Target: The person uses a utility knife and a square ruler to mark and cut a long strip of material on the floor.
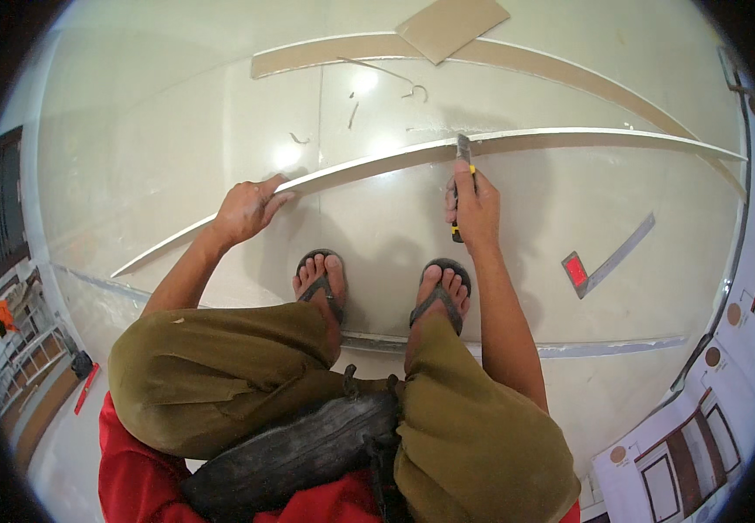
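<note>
A long, narrow strip (pixel 377 159) with a white edge runs crosswise above my feet. My left hand (pixel 251 209) grips it left of centre, fingers curled at its edge. My right hand (pixel 475 209) is closed round a yellow and black utility knife (pixel 463 150), whose front end lies on the strip right of centre. A few thin offcuts (pixel 353 113) are scattered beyond it.
Behind the strip lie another long tan strip (pixel 569 68) and a rectangular tan piece (pixel 451 26). A metal square (pixel 617 248) with red on it lies at right, beside printed sheets (pixel 717 410). A red tool (pixel 86 388) lies at far left. My sandalled feet (pixel 325 279) are below the strip.
</note>
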A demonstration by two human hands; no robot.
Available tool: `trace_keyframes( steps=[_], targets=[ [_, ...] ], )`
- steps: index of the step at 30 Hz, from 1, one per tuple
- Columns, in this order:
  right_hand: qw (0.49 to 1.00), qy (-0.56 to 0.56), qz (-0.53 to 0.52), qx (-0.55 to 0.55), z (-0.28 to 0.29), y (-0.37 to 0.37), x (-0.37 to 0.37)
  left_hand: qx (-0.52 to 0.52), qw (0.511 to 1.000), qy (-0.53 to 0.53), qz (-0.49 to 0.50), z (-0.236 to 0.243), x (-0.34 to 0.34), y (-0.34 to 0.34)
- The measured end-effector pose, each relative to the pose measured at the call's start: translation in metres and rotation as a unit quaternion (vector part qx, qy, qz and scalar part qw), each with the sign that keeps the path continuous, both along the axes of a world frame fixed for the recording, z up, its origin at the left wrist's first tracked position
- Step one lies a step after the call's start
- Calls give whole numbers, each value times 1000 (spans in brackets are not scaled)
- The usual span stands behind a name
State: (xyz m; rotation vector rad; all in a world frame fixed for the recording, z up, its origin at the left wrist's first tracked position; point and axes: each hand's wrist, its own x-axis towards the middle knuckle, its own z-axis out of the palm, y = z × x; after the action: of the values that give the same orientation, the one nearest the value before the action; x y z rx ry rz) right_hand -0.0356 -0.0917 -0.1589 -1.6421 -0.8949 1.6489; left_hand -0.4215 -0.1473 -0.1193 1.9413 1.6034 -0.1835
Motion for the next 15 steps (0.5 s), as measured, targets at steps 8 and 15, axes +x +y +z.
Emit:
trace_keyframes(
  steps=[8,15],
  targets=[
    [998,-15,38,38,-16,-12,0,-20,999,34,14,5,6,7],
    [993,51,-55,96,-10,-3,9,-1,1000,28,12,-2,3,3]
  ],
)
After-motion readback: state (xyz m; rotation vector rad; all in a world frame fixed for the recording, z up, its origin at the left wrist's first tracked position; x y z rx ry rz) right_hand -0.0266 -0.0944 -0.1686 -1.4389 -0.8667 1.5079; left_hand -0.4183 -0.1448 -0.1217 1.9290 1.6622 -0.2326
